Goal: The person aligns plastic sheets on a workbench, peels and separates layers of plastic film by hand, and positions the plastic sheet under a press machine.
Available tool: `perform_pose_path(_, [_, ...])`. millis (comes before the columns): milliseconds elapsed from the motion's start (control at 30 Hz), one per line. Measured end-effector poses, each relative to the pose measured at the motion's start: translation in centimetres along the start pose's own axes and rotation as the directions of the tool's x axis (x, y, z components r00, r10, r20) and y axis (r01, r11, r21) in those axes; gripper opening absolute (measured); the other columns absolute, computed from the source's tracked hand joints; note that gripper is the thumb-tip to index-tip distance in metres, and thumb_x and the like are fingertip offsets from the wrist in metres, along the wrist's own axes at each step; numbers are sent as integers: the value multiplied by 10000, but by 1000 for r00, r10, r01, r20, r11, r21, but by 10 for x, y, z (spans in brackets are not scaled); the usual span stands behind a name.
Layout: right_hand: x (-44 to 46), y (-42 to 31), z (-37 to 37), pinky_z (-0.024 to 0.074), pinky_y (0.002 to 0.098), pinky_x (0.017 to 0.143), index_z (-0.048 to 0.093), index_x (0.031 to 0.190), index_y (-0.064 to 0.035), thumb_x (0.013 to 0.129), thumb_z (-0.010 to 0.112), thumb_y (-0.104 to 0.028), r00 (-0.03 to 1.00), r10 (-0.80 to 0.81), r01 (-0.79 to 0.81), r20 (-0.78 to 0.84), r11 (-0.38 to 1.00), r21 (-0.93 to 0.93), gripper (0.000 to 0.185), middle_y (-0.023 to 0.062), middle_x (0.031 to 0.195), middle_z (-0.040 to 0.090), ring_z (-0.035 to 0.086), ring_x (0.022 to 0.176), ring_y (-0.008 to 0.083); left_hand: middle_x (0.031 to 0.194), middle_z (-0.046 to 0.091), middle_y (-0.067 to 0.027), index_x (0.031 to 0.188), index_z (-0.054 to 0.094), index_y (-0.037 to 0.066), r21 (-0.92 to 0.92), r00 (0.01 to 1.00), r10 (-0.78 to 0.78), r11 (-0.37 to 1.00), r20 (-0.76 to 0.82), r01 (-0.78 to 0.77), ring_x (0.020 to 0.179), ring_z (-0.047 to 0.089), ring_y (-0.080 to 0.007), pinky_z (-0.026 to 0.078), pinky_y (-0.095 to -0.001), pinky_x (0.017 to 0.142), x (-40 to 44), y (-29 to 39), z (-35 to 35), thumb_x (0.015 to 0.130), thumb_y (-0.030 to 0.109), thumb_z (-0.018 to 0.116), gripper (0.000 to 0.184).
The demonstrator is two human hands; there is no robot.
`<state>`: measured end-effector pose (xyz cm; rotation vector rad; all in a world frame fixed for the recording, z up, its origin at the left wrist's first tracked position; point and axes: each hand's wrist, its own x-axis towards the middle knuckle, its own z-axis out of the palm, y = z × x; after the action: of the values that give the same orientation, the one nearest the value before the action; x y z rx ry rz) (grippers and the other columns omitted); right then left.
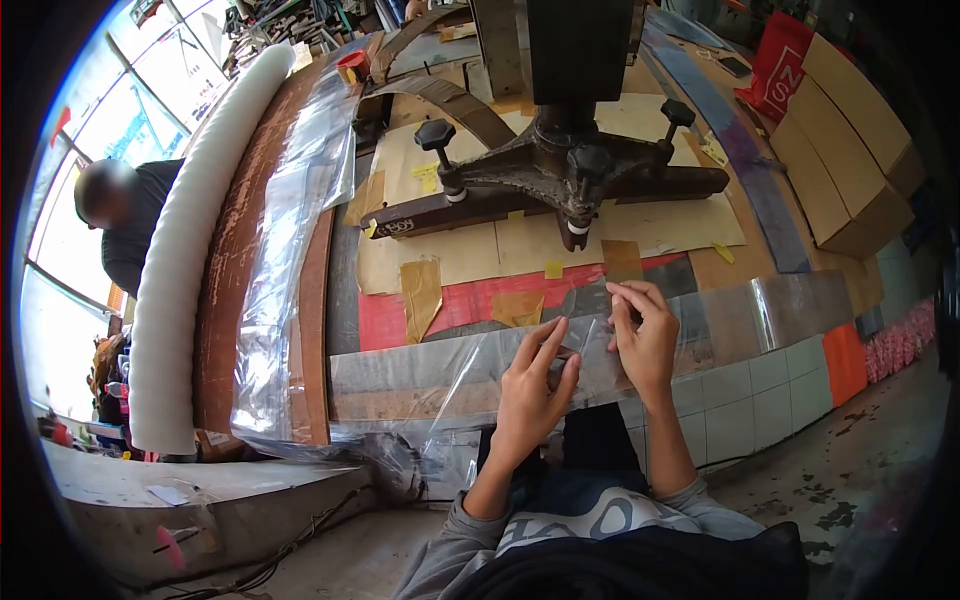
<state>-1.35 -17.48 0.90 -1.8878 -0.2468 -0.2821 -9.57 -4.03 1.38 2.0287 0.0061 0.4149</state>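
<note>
Probably light, limp and slippery, the clear film (591,340) at the table's (344,290) near edge wants pinching by its border; my right hand (646,335) looks nearly pinched, my left hand (537,388) loosely parted, grips unclear.

Overexposed windows (150,50), plastic glare, (dark) fisheye edges

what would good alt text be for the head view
A person's left hand and right hand are side by side over clear plastic along a worktable's near edge. Beyond stands a dark metal machine with black knobs; a white roll lies at left.
</note>
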Motion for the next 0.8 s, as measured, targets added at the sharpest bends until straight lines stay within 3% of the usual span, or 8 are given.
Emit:
perform_pose_path(300, [0, -3, 0, 550, 232, 451, 688, 1029, 6, 890, 596, -13, 1000, 12, -12, 7, 1000, -9, 168, 72, 962, 602, 602, 680, 105, 1216, 569, -159, 1271, 557, 1, 20, 1000, 0, 1000, 10, 0, 739, 652, -198, 504, -295, 600, 0, 0, -1, 868, 64, 648, 418])
perform_pose_path(400, [0, -1, 0, 549, 230, 450, 688, 1030, 7, 890, 595, -12, 1000, 2, -2, 7, 1000, -2, 169, 73, 964, 601, 603, 684, 105, 1164, 619, -111, 1257, 594, 37, -1, 999, -15, 1000, -30, 15, 761, 636, -148, 469, -240, 527, 0, 0, 1, 860, 80, 654, 404])
perform_pose_path(800, [0, -3, 0, 546, 231, 448, 687, 1029, 10, 895, 590, -14, 1000, 16, -16, 10, 1000, -11, 167, 73, 967, 599, 597, 664, 104, 1163, 619, -121, 1265, 589, 37, -8, 999, 5, 1000, -38, -5, 725, 622, -148, 476, -244, 539, 0, -1, 1, 866, 89, 651, 407])
